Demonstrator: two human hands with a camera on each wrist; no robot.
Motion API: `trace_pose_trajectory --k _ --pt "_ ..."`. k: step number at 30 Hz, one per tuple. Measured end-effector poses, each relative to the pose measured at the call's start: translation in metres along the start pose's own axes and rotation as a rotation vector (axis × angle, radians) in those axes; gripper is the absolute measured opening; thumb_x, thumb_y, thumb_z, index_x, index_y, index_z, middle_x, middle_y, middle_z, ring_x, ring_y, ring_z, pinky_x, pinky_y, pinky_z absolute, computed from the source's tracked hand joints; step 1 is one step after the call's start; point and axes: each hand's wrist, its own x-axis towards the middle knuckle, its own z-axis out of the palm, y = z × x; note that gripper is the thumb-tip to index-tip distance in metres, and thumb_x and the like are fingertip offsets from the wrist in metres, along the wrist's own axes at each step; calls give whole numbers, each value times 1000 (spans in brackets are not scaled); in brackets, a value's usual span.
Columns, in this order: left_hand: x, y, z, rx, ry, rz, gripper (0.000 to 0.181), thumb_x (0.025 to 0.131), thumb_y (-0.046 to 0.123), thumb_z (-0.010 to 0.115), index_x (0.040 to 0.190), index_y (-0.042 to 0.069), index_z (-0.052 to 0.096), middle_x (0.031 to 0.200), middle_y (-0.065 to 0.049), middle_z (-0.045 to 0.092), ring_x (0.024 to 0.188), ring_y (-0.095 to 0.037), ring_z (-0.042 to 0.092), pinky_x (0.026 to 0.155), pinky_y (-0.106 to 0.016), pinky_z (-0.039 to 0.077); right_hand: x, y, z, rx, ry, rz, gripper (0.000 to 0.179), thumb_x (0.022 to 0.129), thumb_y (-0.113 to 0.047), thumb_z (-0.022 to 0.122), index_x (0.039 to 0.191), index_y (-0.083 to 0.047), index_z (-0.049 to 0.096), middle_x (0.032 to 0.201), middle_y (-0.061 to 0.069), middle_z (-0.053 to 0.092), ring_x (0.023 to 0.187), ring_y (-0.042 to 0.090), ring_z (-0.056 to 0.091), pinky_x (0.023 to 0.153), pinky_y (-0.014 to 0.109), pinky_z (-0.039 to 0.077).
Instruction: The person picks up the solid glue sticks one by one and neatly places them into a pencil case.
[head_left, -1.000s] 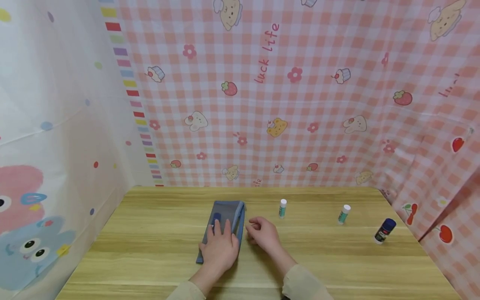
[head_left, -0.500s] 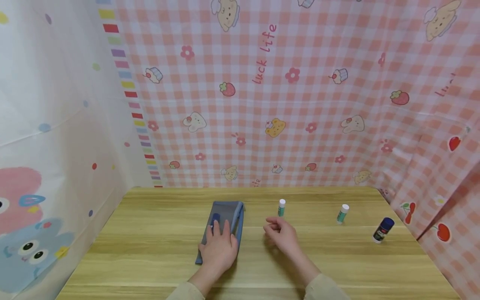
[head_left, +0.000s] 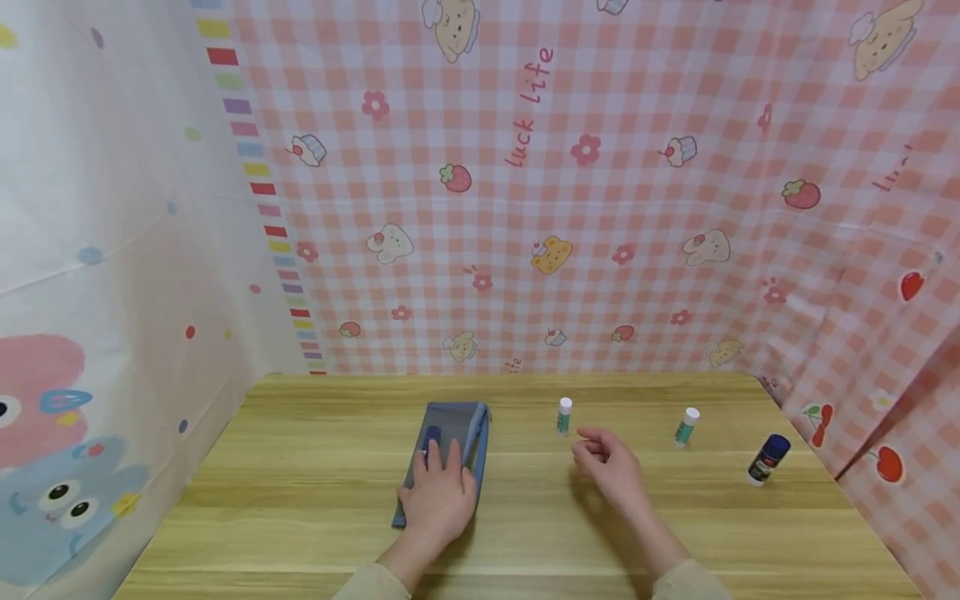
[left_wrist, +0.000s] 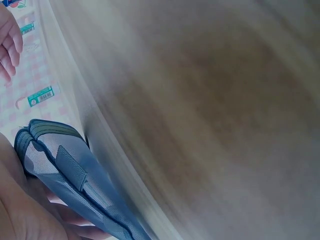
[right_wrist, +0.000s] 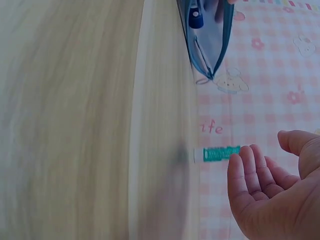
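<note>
My left hand (head_left: 440, 500) rests with spread fingers on a blue mesh zip pouch (head_left: 456, 414), which lies lengthwise on the table. Its zipped side gapes along the right edge, and a dark blue cap (head_left: 432, 435) shows through the mesh. Inside the pouch mouth, the right wrist view also shows a dark blue item (right_wrist: 196, 19). My right hand (head_left: 615, 471), holding nothing, hovers over the table with loosely bent fingers. Closest to it, a small green glue stick (head_left: 564, 417) with a white cap stands upright behind and to its left.
Another green glue stick (head_left: 687, 427) stands further right, beyond my right hand. A larger black glue stick (head_left: 768, 460) with a dark blue cap is near the right edge of the wooden table (head_left: 300, 467). Pink checked cloth (head_left: 645, 200) hangs behind the table.
My right hand has moved rightward from beside the pouch, past the front of the nearest glue stick. My left hand and the pouch have stayed in place.
</note>
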Motion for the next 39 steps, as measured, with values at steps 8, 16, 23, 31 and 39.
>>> trace_pose_trajectory --k 8,16,23,31,39 --pt "1 -1 1 15 6 10 53 99 32 40 145 8 50 150 -26 40 136 -51 32 86 -82 30 -1 3 -22 -51 11 18 34 95 -9 65 126 7 60 103 14 67 83 12 61 69 20 53" --pt "0 -1 0 15 6 17 52 100 31 40 145 7 50 149 -27 40 136 -52 32 85 -83 31 -1 9 -49 -113 55 -4 37 96 -12 66 128 5 59 108 17 68 84 4 58 74 15 47" --pt "0 -2 1 12 3 17 52 100 31 40 145 7 50 149 -27 40 136 -52 32 86 -83 30 -4 12 -71 -138 93 -4 39 97 -12 64 130 6 57 112 20 66 84 -3 55 74 11 44" --pt "0 -1 2 17 -2 11 53 100 32 40 145 7 50 150 -27 39 137 -52 32 86 -83 30 -7 25 -90 -178 168 -97 36 95 -9 66 126 7 59 107 22 69 82 -8 54 73 8 42" --pt "1 -1 2 22 3 18 53 100 32 41 145 7 50 150 -27 39 136 -52 32 86 -83 30 -11 33 -110 -187 221 -144 35 94 -5 65 125 9 58 104 21 69 82 -14 52 73 6 42"
